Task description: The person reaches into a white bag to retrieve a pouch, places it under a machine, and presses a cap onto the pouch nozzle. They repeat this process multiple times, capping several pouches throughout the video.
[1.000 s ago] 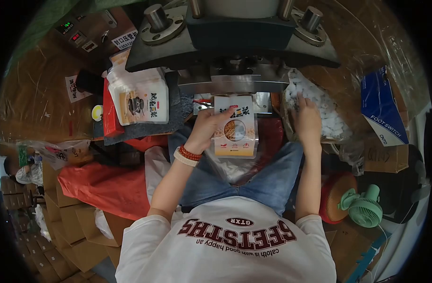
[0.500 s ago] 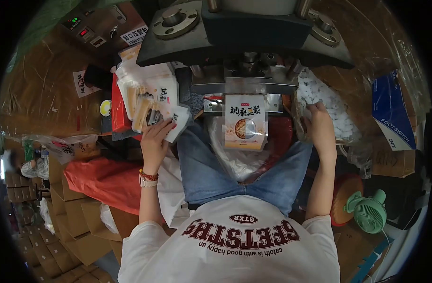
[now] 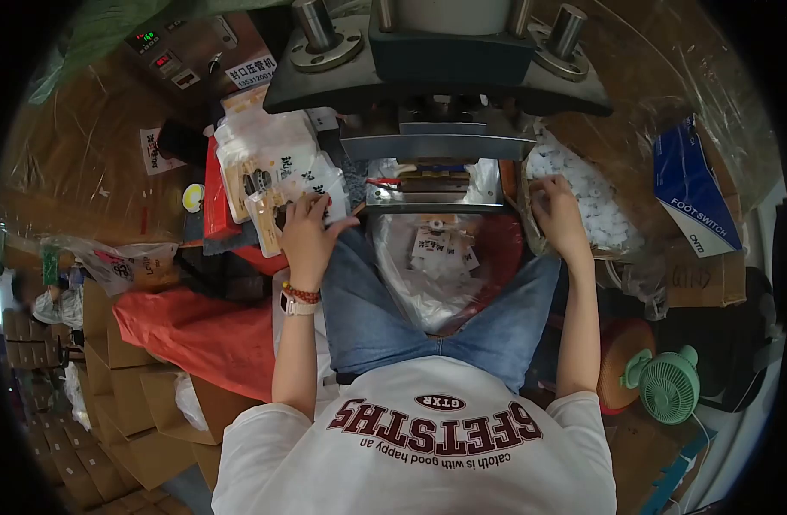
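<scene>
My left hand (image 3: pixel 308 239) lies with fingers apart and thumb stretched out on the near edge of a stack of printed white pouches (image 3: pixel 269 142). My right hand (image 3: pixel 560 216) has its fingers curled at the left edge of a heap of small white plastic pieces (image 3: pixel 582 184); whatever its fingertips hold is hidden. Between my hands stands a sealing press (image 3: pixel 436 146), with a gap between its upper bar and the lower metal block (image 3: pixel 436 196). Below it, between my knees, printed pouches (image 3: pixel 445 247) lie in a tub lined with clear plastic (image 3: pixel 423 296).
A control box with lit digits (image 3: pixel 183 51) stands at the back left. To the right are a blue foot switch box (image 3: pixel 694 189) and a green fan (image 3: pixel 671 386). Red cloth (image 3: pixel 196 343) and cardboard boxes (image 3: pixel 144 403) are at the lower left.
The pouch that hung at the press front is gone from there, and pouches now show in the tub. The press's upper part looks shifted. My left hand moved right and its fingers spread.
</scene>
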`<state>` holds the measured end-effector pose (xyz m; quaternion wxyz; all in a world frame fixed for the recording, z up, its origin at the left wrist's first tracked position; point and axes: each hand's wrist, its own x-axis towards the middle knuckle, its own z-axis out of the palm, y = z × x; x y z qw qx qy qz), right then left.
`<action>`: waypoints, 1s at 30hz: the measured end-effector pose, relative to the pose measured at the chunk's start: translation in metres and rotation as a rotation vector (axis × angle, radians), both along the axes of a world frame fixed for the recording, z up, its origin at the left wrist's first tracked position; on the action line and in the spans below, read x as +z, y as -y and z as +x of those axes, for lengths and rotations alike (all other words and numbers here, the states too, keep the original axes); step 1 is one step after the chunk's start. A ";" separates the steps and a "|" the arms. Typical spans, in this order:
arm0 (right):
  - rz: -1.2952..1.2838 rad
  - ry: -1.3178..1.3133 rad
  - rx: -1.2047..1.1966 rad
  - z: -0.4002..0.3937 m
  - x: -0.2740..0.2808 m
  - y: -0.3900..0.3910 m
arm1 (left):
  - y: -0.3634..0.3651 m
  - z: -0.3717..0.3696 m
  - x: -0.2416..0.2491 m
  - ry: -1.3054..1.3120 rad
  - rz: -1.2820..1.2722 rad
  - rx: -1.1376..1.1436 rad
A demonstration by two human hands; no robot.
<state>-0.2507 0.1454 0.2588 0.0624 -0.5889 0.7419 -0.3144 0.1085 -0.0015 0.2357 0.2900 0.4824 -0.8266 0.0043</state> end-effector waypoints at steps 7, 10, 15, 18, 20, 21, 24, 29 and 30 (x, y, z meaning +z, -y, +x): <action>-0.284 0.121 -0.089 0.010 0.007 0.005 | -0.018 0.033 -0.001 -0.131 0.122 -0.217; -0.441 0.141 -0.070 0.035 0.042 -0.007 | -0.027 0.022 0.027 -0.381 0.199 -0.211; -0.593 0.423 0.181 0.118 0.067 -0.026 | -0.067 -0.010 0.059 -0.449 0.071 -0.341; -0.651 0.210 0.320 0.145 0.054 -0.006 | -0.082 -0.026 0.068 -0.424 0.071 -0.420; -0.644 0.247 0.414 0.154 0.055 -0.007 | -0.085 -0.028 0.075 -0.400 0.032 -0.444; -0.618 0.353 0.432 0.155 0.061 -0.012 | -0.086 -0.028 0.078 -0.406 0.058 -0.493; -0.423 0.585 0.335 0.153 0.060 -0.026 | -0.084 -0.033 0.078 -0.424 0.148 -0.591; -0.315 0.555 -0.023 0.133 0.038 -0.009 | -0.081 -0.065 0.003 -0.863 1.040 -0.452; -0.285 0.543 -0.106 0.121 0.047 -0.013 | -0.077 -0.070 -0.001 -0.903 1.246 -0.355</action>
